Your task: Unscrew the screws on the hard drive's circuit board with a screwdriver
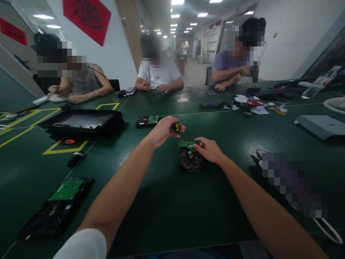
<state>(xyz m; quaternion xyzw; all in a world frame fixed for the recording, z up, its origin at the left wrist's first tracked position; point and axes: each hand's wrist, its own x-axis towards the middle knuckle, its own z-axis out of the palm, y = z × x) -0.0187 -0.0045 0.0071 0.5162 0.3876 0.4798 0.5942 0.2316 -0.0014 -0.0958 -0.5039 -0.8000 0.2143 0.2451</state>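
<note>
In front of me a black hard drive (192, 161) lies on the green table, a green circuit board (188, 144) at its far end. My right hand (209, 149) is closed on the board's right edge, thumb and index finger pinching it. Whether the board is lifted off the drive, I cannot tell. Just above and left of it, my left hand (165, 131) is closed around a small black-and-yellow object (177, 127), mostly hidden by the fingers. Another hard drive with a green board (147, 121) rests beyond my left hand.
A larger hard drive (58, 208) lies at the near left, beside a small black cylinder (76, 158). Black trays (83, 120) are stacked further back. A grey box (322, 126) and cables with papers (253, 102) sit at the right. Three people sit across the table, one holding a power drill (254, 73).
</note>
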